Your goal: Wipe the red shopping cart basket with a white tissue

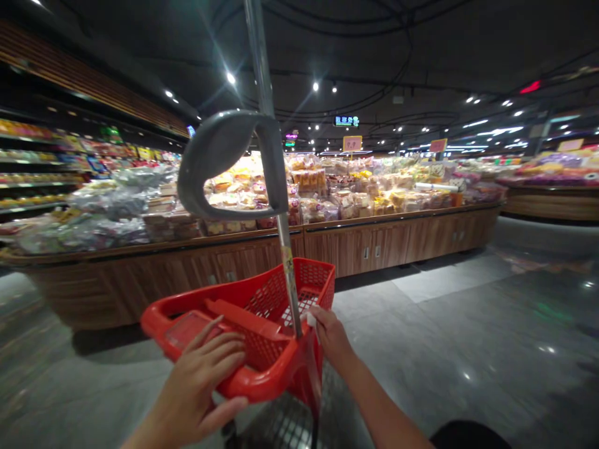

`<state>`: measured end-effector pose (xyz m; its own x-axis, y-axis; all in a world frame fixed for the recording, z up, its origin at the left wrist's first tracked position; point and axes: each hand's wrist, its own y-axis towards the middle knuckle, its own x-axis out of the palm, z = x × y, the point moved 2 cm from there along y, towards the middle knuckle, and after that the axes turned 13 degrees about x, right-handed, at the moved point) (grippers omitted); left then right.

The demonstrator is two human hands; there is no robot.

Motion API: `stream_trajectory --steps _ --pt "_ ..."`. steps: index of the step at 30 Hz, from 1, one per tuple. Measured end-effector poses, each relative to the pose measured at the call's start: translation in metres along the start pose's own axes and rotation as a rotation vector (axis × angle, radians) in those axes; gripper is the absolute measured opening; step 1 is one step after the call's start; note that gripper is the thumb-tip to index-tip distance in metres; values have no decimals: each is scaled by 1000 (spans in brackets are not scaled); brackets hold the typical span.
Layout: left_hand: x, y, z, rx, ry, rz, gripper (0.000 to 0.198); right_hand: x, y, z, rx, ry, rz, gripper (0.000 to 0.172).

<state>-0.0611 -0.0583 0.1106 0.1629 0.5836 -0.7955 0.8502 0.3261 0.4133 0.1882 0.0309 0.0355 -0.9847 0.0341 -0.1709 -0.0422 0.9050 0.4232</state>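
A red plastic shopping cart (pixel 262 390) with perforated basket walls stands directly in front of me. My left hand (pixel 201 380) is draped over its handle bar, fingers reaching inside and thumb on the near side. At the right corner, my right hand (pixel 330 333) pinches a small white piece (pixel 311 320), perhaps tissue, against the rim beside the metal pole (pixel 289 274). Its fingertips are partly hidden. The pole rises from the cart's corner and carries a grey looped plastic holder (pixel 276 165) high up. A red flap (pixel 248 321) lies across the basket near the handle.
A long wood-panelled display counter (pixel 262 252) heaped with packaged foods crosses the view ahead. Stocked shelves (pixel 35 162) line the left. Another rounded counter (pixel 552 202) stands at far right. Grey shiny floor (pixel 444 349) stretches right of the cart.
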Motion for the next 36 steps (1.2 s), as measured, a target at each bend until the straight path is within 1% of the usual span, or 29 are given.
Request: stream_trajectory --steps 1,3,5,7,9,11,14,17,21,23,26,29,31,33,36 --pt "-4 2 6 -12 25 -9 49 -1 4 5 19 -9 16 24" --pt "-8 10 24 -74 84 19 54 -1 10 13 22 -32 43 24" --pt "-8 20 44 -187 120 109 53 -1 13 18 0 -82 58 24" --pt "-3 31 61 -278 137 155 47 1 14 21 -14 -141 64 25" --pt "3 40 69 -355 142 184 34 2 14 23 -17 -182 61 26" --pt "5 46 70 -374 112 192 26 2 14 24 -18 -199 53 26" --pt "3 48 66 -324 59 211 24 1 11 24 -22 -212 53 24" --pt "-2 45 63 -290 52 237 22 1 7 26 -24 -234 75 25" --pt "-4 38 59 -252 54 249 18 0 2 30 -15 -231 103 24" --pt "-4 35 55 -238 39 239 16 -1 -1 26 2 -210 107 24" --pt "-6 31 45 -230 -10 210 19 3 -12 10 32 -159 95 26" --pt "-7 27 35 -246 -57 151 19 11 -28 -11 -22 -124 28 31" --pt "-7 24 32 -267 -35 118 18 15 -36 -18 -83 -127 -17 37" --pt "-6 25 33 -313 49 117 19 15 -38 -16 -83 -153 -21 42" --pt "-3 35 41 -412 159 93 30 12 -34 -5 28 -206 60 41"
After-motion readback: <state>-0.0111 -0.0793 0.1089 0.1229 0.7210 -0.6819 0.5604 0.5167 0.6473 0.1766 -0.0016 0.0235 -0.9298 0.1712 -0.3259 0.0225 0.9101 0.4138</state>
